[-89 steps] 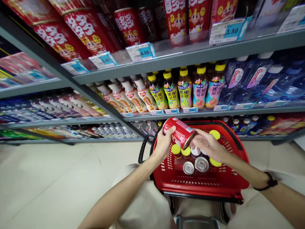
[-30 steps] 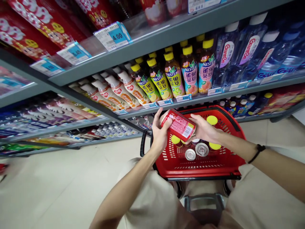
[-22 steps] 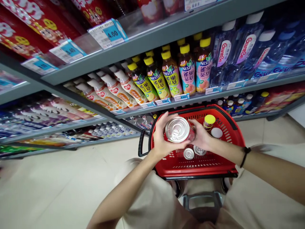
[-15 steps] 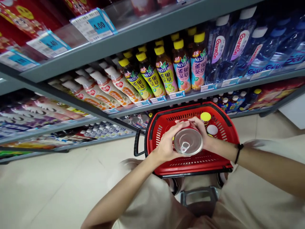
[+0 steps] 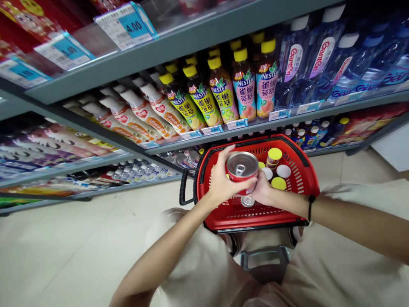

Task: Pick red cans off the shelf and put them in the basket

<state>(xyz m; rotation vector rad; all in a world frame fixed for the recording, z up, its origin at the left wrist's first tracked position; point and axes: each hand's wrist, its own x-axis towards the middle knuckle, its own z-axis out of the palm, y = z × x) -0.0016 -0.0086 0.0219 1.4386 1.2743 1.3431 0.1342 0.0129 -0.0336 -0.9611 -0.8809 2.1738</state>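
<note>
Over the shopping basket I hold a red can (image 5: 243, 164) with a silver pull-tab lid, tilted so that its top faces me. My left hand (image 5: 220, 181) wraps round its left and near side, the thumb lying across the front. On the lower right side, my right hand (image 5: 263, 187) is closed against the can, its fingertips partly hidden. Beneath my hands is the red basket (image 5: 220, 219), with jars under yellow lids (image 5: 275, 154) and white lids (image 5: 283, 171). A smaller pull-tab can (image 5: 247, 201) shows just below the held one.
In front stands a grey shelf (image 5: 179, 49) with yellow-capped tea bottles (image 5: 220, 91), white-capped drink bottles (image 5: 159, 106) and blue water bottles (image 5: 322, 55). The basket's black handle (image 5: 183, 187) sticks out at left. A grey stool or step (image 5: 265, 258) is between my legs on the pale floor (image 5: 79, 247).
The held can has shifted slightly left and up and tipped more upright. My right hand has slid down its side. More lids and the smaller can have come into sight in the basket.
</note>
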